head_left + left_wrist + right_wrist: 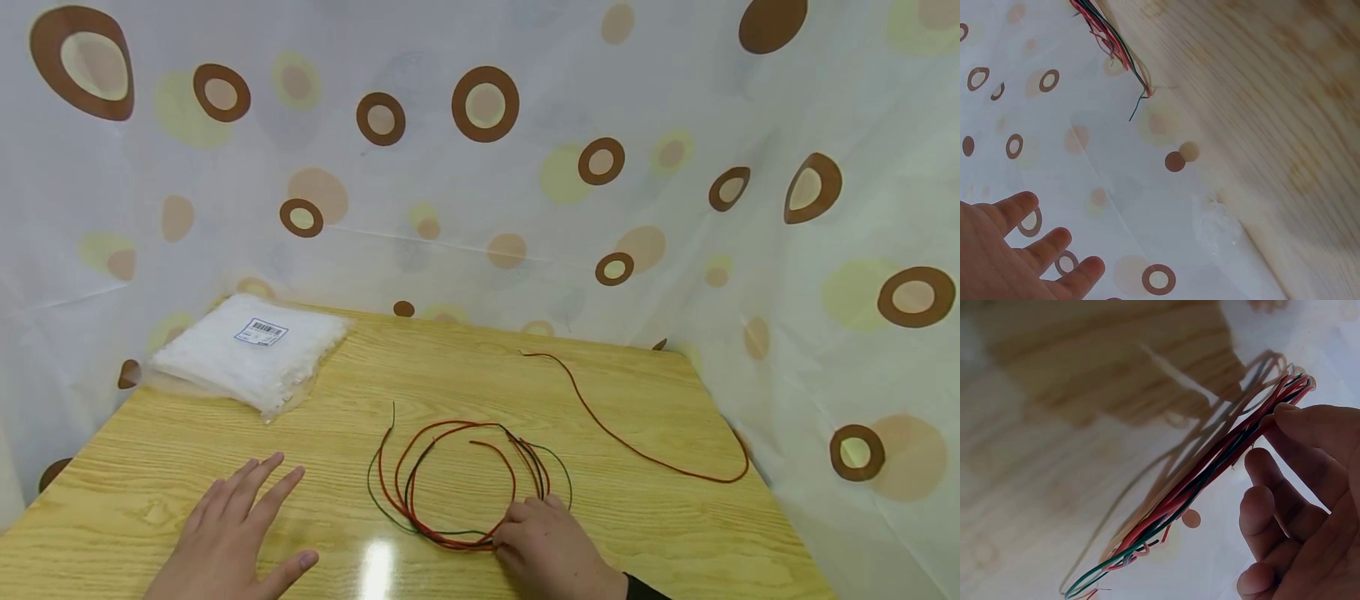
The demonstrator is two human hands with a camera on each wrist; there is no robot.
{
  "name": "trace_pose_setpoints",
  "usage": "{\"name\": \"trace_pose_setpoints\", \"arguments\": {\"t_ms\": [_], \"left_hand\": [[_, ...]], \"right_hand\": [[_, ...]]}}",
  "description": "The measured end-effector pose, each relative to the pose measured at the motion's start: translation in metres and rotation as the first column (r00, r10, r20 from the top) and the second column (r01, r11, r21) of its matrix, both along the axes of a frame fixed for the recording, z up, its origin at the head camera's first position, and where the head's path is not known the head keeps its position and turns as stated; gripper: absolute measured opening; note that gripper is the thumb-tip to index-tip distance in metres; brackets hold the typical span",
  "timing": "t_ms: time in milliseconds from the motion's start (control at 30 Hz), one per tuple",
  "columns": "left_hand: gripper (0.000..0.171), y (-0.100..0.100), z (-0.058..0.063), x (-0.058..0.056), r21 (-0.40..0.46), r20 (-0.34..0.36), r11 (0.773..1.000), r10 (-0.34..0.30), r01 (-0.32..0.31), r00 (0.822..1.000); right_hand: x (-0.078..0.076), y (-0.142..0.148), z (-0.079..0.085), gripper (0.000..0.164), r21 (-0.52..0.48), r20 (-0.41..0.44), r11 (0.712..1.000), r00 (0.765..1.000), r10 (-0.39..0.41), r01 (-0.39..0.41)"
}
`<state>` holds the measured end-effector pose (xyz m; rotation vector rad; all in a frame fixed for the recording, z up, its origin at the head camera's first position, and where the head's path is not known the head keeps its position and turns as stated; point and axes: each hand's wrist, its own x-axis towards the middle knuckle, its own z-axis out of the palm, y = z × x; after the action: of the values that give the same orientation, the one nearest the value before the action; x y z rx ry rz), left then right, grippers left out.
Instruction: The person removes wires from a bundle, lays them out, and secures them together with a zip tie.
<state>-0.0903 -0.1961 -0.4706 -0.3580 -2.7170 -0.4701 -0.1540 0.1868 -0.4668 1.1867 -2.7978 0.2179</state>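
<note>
A loose coil of red, black and green wires (pixel 450 545) lies on the wooden table in the head view. My right hand (pixel 555 550) pinches its near right side. Up close in the right wrist view, the bundled wires (pixel 1210 462) run between thumb and index finger, while the other fingers of that hand (pixel 1325 550) curl below. To the left of the coil, my left hand (pixel 225 533) hovers with spread fingers and holds nothing. Its fingers (pixel 1054 247) appear at the lower left of the left wrist view, apart from the wires (pixel 1113 40).
A single red wire (pixel 690 473) curves across the right side of the table (pixel 660 533). At the back left lies a clear plastic bag of white items (pixel 217 342) with a label. A dotted curtain (pixel 450 183) hangs along the back and sides.
</note>
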Motion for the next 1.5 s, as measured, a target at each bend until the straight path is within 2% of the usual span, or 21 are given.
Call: {"name": "trace_pose_setpoints", "arguments": {"t_ms": [100, 200, 667, 867, 1167, 1333, 1500], "left_hand": [[0.081, 0.0, 0.0, 0.0, -0.001, 0.008, 1.0, 0.001, -0.001, 1.0], [0.081, 0.0, 0.0, 0.0, 0.0, 0.02, 1.0, 0.002, -0.002, 1.0], [0.08, 0.0, 0.003, 0.0, 0.006, 0.057, 1.0, 0.004, -0.004, 0.998], [0.081, 0.0, 0.005, 0.0, 0.003, 0.067, 1.0, 0.007, -0.007, 0.998], [0.08, 0.0, 0.008, 0.0, 0.0, 0.056, 1.0, 0.008, -0.008, 0.998], [0.079, 0.0, 0.01, 0.0, 0.002, 0.053, 1.0, 0.002, -0.002, 0.999], [0.08, 0.0, 0.011, 0.0, -0.007, 0.056, 1.0, 0.005, -0.004, 0.998]], "right_hand": [[0.0, 0.0, 0.001, 0.007, -0.001, 0.052, 1.0, 0.999, -0.014, 0.014], [0.001, 0.0, 0.002, 0.007, -0.002, 0.065, 1.0, 0.998, -0.023, 0.023], [0.0, 0.004, 0.004, 0.009, -0.075, 0.013, 0.996, 0.999, -0.05, 0.051], [-0.007, 0.013, 0.01, 0.009, -0.091, -0.078, 0.994, 0.995, -0.068, 0.06], [-0.026, 0.038, 0.017, 0.009, -0.109, -0.139, 0.972, 0.965, -0.221, 0.207], [-0.044, 0.064, 0.015, 0.01, -0.12, -0.122, 0.937, 0.932, -0.341, 0.327], [-0.064, 0.093, 0.013, 0.009, -0.059, -0.086, 0.901, 0.897, -0.434, 0.431]]}}
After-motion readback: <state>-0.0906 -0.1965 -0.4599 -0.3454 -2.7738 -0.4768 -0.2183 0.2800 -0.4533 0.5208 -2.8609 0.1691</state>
